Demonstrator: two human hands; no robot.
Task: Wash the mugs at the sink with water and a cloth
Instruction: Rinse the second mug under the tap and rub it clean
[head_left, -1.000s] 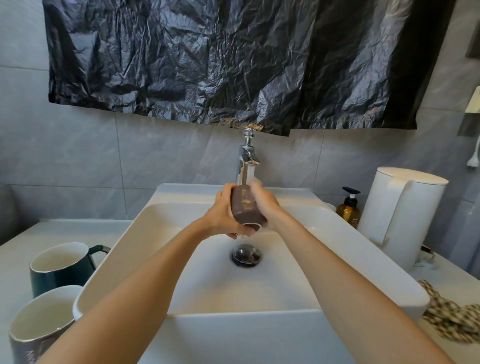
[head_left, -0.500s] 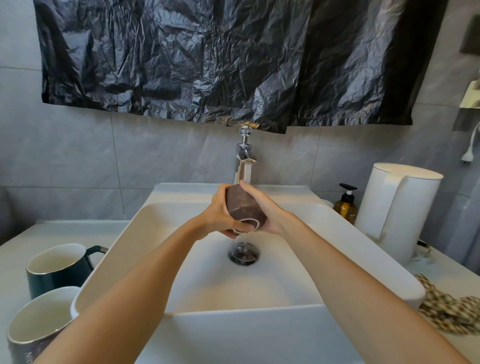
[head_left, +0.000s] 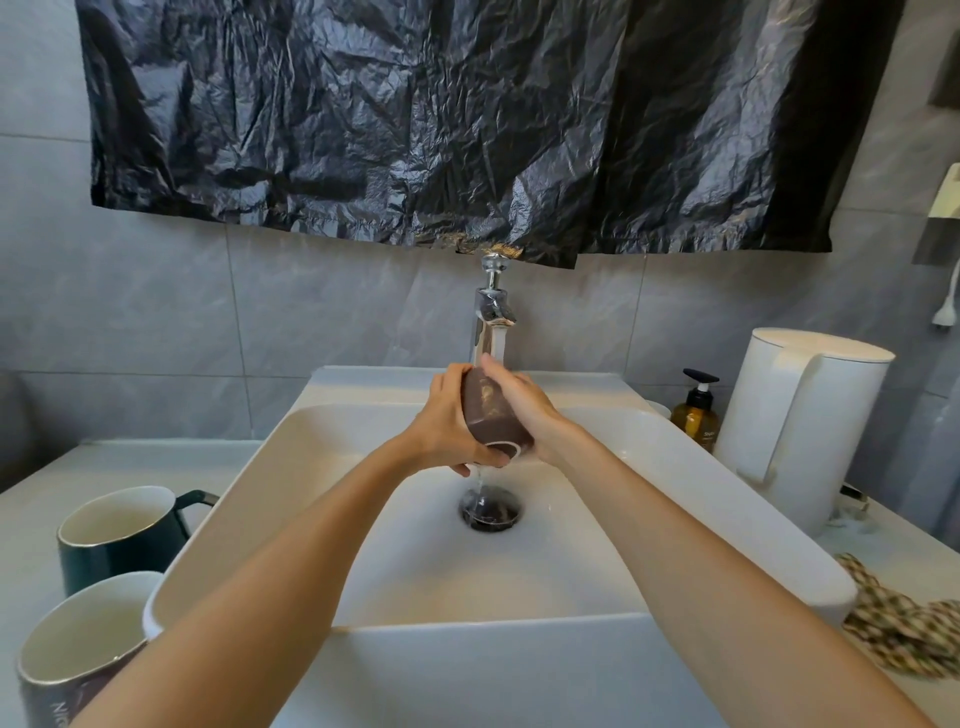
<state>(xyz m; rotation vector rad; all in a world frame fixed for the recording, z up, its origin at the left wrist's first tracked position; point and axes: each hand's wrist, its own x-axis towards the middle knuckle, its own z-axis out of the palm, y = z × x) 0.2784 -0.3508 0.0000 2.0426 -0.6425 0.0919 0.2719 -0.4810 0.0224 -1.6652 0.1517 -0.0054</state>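
A brown mug (head_left: 491, 415) is held tilted, mouth down, under the chrome tap (head_left: 492, 317) over the white sink (head_left: 727, 499). Water runs off it to the drain (head_left: 489, 512). My left hand (head_left: 449, 423) grips the mug's left side, thumb curled under its rim. My right hand (head_left: 524, 410) wraps the right side, fingers lying over the top. A dark green mug (head_left: 122, 535) and a grey mug (head_left: 78, 649) stand on the counter at the left. A checked cloth (head_left: 904, 623) lies on the counter at the right.
A white kettle (head_left: 800, 431) and an amber pump bottle (head_left: 696, 415) stand to the right of the sink. Black plastic sheeting (head_left: 467, 119) hangs on the tiled wall above the tap. A white plug (head_left: 946, 312) dangles at the far right.
Both hands have turned the brown mug a little under the running water, the right hand's fingers sliding over its top. The mugs on the counter have not moved.
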